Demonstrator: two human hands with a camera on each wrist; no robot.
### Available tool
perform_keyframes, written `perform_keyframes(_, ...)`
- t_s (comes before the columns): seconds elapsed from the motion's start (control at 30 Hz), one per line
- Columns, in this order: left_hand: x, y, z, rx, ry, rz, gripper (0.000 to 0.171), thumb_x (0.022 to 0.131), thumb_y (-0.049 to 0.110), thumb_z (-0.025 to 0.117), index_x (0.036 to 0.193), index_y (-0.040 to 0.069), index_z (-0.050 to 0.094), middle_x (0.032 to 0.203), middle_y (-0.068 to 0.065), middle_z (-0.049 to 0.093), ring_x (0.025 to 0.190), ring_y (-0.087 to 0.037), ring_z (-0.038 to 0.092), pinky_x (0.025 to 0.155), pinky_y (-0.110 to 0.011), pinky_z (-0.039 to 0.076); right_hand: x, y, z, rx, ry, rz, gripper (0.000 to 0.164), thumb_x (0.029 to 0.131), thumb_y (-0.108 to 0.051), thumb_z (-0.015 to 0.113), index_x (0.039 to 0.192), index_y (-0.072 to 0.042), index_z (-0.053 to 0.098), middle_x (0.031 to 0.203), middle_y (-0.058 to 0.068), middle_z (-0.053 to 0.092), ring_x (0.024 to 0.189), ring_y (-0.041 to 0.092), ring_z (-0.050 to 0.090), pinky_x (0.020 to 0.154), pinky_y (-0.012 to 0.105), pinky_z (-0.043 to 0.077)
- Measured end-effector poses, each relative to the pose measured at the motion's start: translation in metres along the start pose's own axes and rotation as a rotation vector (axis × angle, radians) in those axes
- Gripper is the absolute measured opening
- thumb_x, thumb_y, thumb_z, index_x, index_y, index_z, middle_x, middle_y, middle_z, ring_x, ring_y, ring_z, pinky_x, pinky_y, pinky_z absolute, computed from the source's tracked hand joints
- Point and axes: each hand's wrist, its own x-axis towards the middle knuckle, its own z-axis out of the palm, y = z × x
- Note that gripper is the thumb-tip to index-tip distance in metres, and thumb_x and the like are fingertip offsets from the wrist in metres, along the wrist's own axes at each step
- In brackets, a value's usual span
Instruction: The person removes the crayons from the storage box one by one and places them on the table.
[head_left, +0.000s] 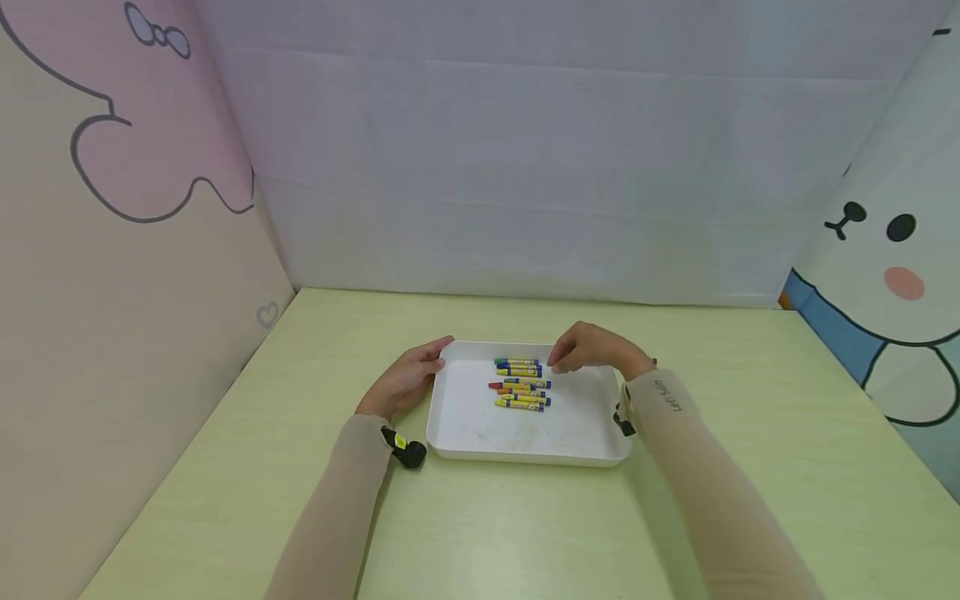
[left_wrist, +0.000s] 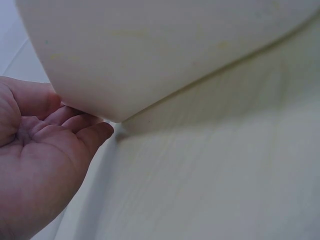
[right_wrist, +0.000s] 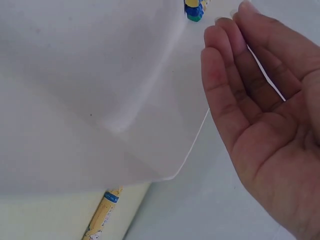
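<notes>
A shallow white tray (head_left: pixel 465 433) lies on the table with several crayons in it. The crayons lie sideways in a loose column; one near the front is a yellow crayon (head_left: pixel 519 405), and a green crayon (head_left: pixel 516 362) is at the back. My left hand (head_left: pixel 408 379) holds the tray's left edge at the back corner, thumb on the wall and fingers around its outside. Over the back right part of the tray is my right hand (head_left: pixel 588 348), fingers bent loosely, fingertips near the crayons' right ends. Nothing shows between the right fingers (right_wrist: pixel 217 75).
Outside the tray, a yellow crayon-like stick (right_wrist: pixel 102 215) lies past its edge, mostly hidden by the right wrist in the head view. The pale green table (head_left: pixel 487 533) meets a pale back wall (head_left: pixel 525 183), with printed panels at both sides.
</notes>
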Motion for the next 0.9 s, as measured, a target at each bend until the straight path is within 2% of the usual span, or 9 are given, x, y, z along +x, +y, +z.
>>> perform_keyframes(0.23,0.000,0.001,0.000,-0.001,0.000,0.001,0.053,0.102,-0.001,0.031,0.154,0.007,0.020,0.160,-0.010,0.017,0.147,-0.027,0.017,0.121,-0.042,0.017,0.007,-0.004,0.008,-0.027,-0.012,0.027,0.013,0.087,-0.010,0.069,0.097,-0.003,0.073,0.091,0.006,0.070,0.078,0.013,0.059,0.080,0.037,0.055)
perform_keyframes(0.5,0.000,0.001,0.001,0.003,0.003,0.004,0.053,0.102,0.000,0.032,0.154,0.007,0.020,0.160,-0.010,0.018,0.147,-0.026,0.018,0.121,-0.042,0.017,0.009,-0.006,0.015,-0.043,-0.023,0.042,0.010,0.086,-0.011,0.070,0.093,-0.004,0.073,0.089,0.005,0.069,0.077,0.013,0.056,0.071,0.025,0.050)
perform_keyframes(0.9,0.000,0.000,0.000,0.001,0.015,-0.001,0.053,0.102,-0.001,0.032,0.153,0.006,0.021,0.161,-0.010,0.016,0.148,-0.026,0.015,0.121,-0.042,0.016,0.011,-0.004,0.023,-0.064,-0.026,0.018,0.005,0.084,-0.008,0.070,0.089,-0.006,0.072,0.084,0.002,0.066,0.073,0.012,0.053,0.067,0.023,0.046)
